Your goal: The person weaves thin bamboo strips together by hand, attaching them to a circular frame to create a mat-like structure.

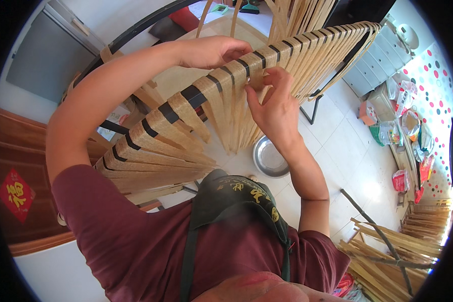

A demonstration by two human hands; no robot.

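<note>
Diagonally up-right: strip-wrapped hoop (196, 95) between hands (274, 108)

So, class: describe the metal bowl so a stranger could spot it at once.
Find the arch of bamboo strips the hands weave. On the white floor under it, beside the right forearm, sits the bowl: round, shiny steel, the only metal dish there.

The left hand (211, 50) fingers are hidden behind the strips (226, 95) on the hoop (136, 30), whose far side runs out of view, and the strip pile (387, 256) is cut by the rim.
</note>
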